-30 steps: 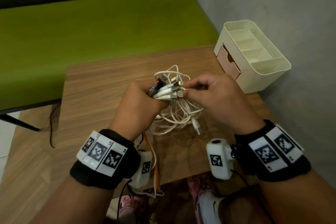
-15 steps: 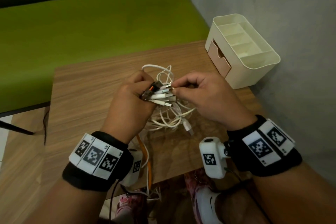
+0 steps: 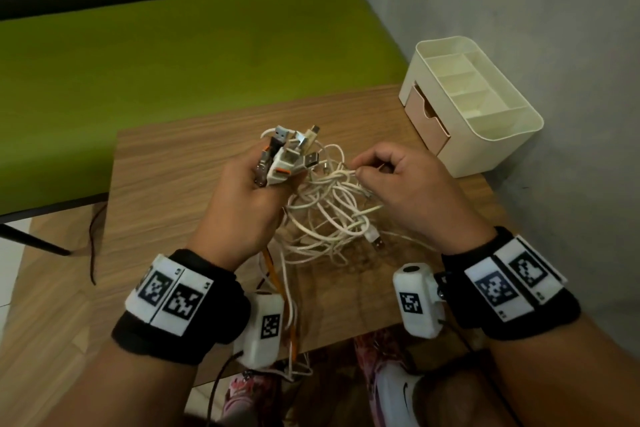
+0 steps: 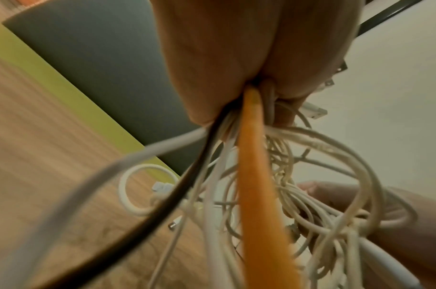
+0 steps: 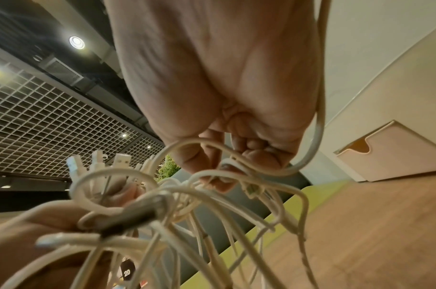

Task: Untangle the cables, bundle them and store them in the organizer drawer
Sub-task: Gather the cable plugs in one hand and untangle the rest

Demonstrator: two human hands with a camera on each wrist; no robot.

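My left hand (image 3: 249, 198) grips a fistful of cables just below their plugs (image 3: 291, 152), which fan out upward above the fist. From it hang white cables, an orange cable (image 4: 258, 185) and a black cable (image 4: 147, 221). A tangle of white cables (image 3: 332, 218) hangs between my hands over the wooden table (image 3: 166, 184). My right hand (image 3: 391, 184) pinches one white strand (image 5: 226, 166) of the tangle between thumb and curled fingers. The cream organizer (image 3: 474, 104) stands at the table's back right corner, its pink drawer (image 3: 426, 118) slightly pulled out.
A green bench (image 3: 173, 55) runs behind the table, and a grey wall (image 3: 536, 28) stands on the right. Cable ends hang over the table's near edge toward my shoes (image 3: 398, 392). A thin dark cord (image 3: 93, 239) dangles at the table's left side.
My left hand has turned the plugs from pointing right to pointing up. My right hand has left the plugs and now pinches a strand in the tangle lower down.
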